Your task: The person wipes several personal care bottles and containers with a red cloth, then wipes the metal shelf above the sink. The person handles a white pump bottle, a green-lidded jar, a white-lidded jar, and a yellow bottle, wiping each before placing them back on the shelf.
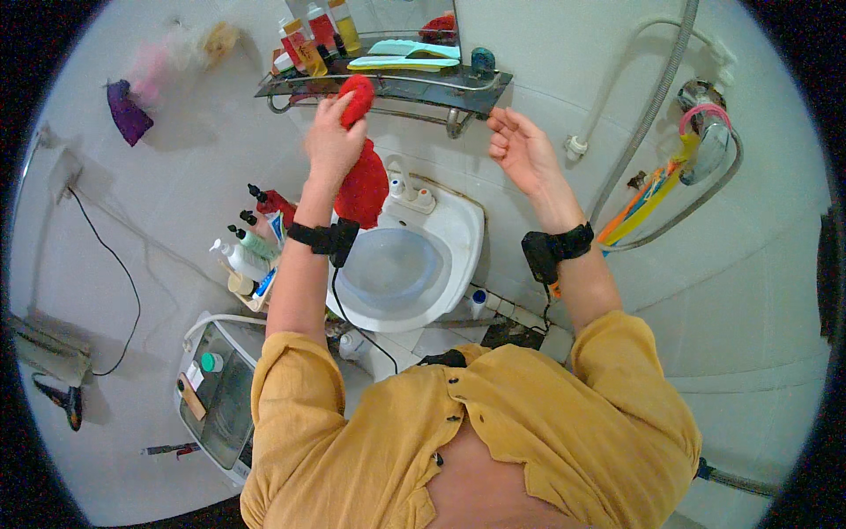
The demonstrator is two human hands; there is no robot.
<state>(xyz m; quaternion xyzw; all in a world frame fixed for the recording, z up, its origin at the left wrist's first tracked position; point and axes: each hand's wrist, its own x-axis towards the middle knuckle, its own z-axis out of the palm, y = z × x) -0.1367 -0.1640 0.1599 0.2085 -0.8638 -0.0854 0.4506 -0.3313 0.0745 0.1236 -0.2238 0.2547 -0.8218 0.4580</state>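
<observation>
A bright red cloth (pixel 363 187) is gripped in my left hand (pixel 337 141), raised in front of the left half of the dark wall shelf (pixel 410 92). Part of the cloth bunches above my fingers, and the rest hangs down over the sink's back left corner. My right hand (pixel 522 150) is lifted beside the shelf's right end, fingers loosely bent and apart, with nothing visible in it. Whether its fingertips touch the shelf edge I cannot tell. Below, a white washbasin (pixel 465 264) contains a translucent round tub (pixel 392 264).
Several bottles (pixel 304 51), flat turquoise items (pixel 405 55) and a dark green jar (pixel 482 60) stand on the shelf. Pump bottles (pixel 242 260) crowd left of the basin, above a washing machine (pixel 220 406). A shower hose (pixel 648 115) hangs at right.
</observation>
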